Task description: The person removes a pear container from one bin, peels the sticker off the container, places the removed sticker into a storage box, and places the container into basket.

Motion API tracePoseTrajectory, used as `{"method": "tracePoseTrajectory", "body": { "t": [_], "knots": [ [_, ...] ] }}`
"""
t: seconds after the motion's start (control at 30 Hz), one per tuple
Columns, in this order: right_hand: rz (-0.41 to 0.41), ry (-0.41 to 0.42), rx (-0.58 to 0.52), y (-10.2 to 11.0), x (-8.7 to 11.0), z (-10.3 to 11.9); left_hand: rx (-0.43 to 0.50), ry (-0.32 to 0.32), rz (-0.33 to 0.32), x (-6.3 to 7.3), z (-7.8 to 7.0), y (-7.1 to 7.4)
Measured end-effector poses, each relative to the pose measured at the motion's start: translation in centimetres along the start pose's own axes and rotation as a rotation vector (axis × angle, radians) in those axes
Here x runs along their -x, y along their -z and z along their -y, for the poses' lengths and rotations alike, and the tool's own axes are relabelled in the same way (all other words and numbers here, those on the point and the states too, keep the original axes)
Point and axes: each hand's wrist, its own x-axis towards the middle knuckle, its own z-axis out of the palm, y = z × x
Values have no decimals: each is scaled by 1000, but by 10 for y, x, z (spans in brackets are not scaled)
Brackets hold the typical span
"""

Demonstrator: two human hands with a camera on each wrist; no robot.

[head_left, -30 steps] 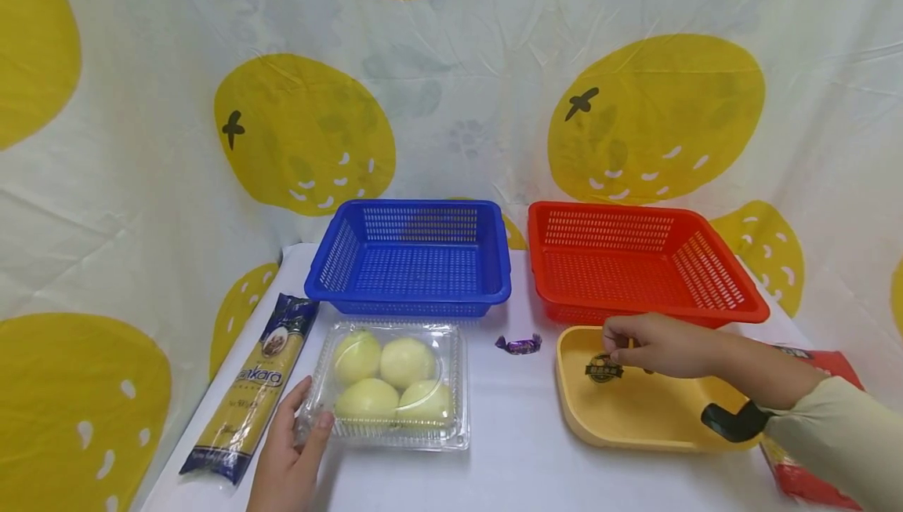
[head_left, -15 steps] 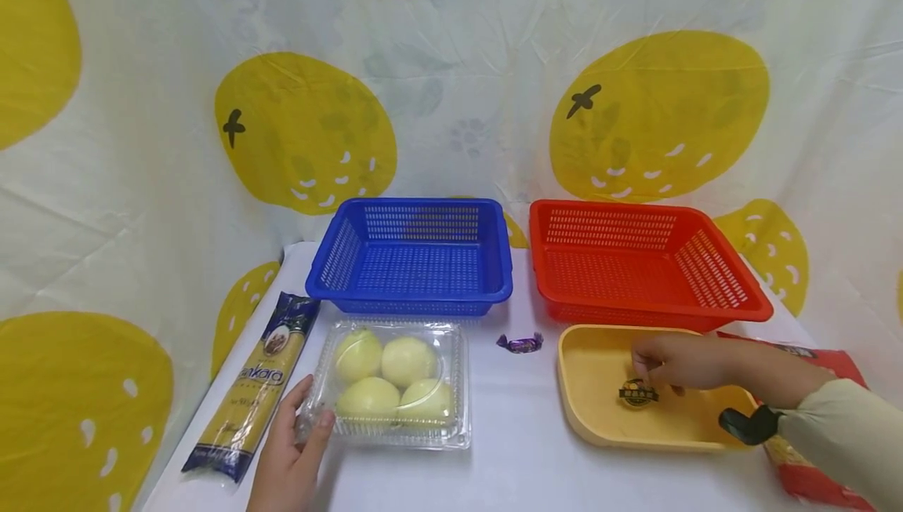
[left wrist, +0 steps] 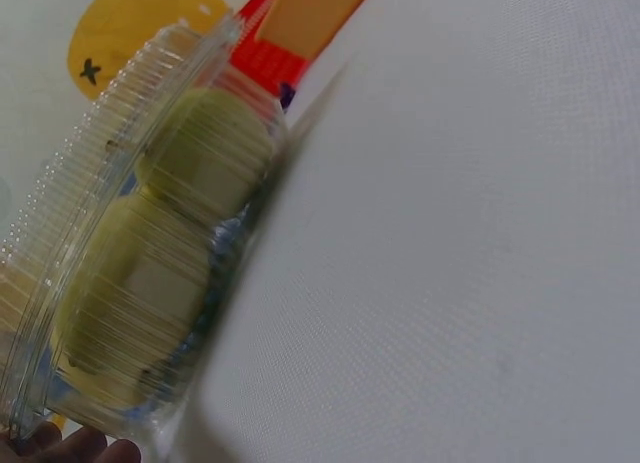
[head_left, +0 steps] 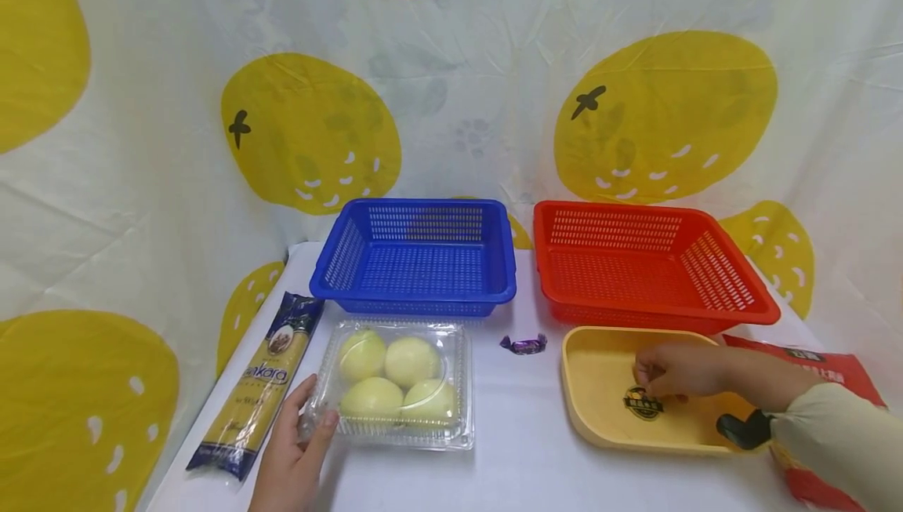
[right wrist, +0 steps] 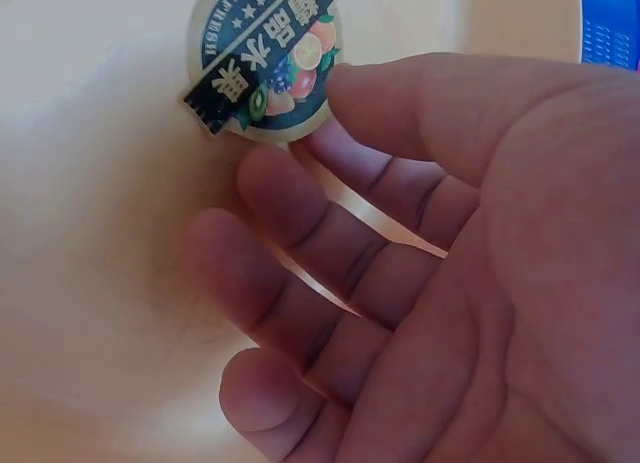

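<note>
My right hand [head_left: 680,371] is over the shallow yellow tray [head_left: 600,426], pinching a round black-and-gold fruit sticker [head_left: 642,404] between thumb and index finger. In the right wrist view the sticker [right wrist: 268,68] shows printed fruit, and the other fingers are spread apart, loosely bent. At the table's left, my left hand [head_left: 298,445] holds the near left corner of a clear plastic clamshell box [head_left: 462,418], thumb on the front and fingers along the side. Inside the closed box lie several pale yellow round fruits [head_left: 411,363]. Only fingertips [left wrist: 85,445] show at the box's corner in the left wrist view.
Behind stand a blue basket [head_left: 423,304] and a red basket [head_left: 656,312]. A purple-wrapped candy [head_left: 524,345] lies between box and tray. A long pasta packet [head_left: 257,386] is at the left; a red packet [head_left: 839,371] lies partly under the right forearm.
My right hand, with the sticker, has moved right and nearer from the tray's far left edge to over its middle. My left hand has stayed at the box.
</note>
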Motion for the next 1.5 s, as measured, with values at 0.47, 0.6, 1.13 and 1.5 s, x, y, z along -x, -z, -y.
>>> {"method": "tracePoseTrajectory", "body": {
  "t": [0.47,0.6,1.13,1.5],
  "knots": [
    [-135,79,210,-8,8,4,-155,5,24,-5,-8,18],
    [-135,36,212,-7,10,8,-190,-5,34,-9,-13,25],
    [-368,140,214,-25,18,37,-339,-284,-12,-39,-29,62],
    [-485,139,38,-45,17,91,-335,-212,72,-70,-44,88]
  ]
}}
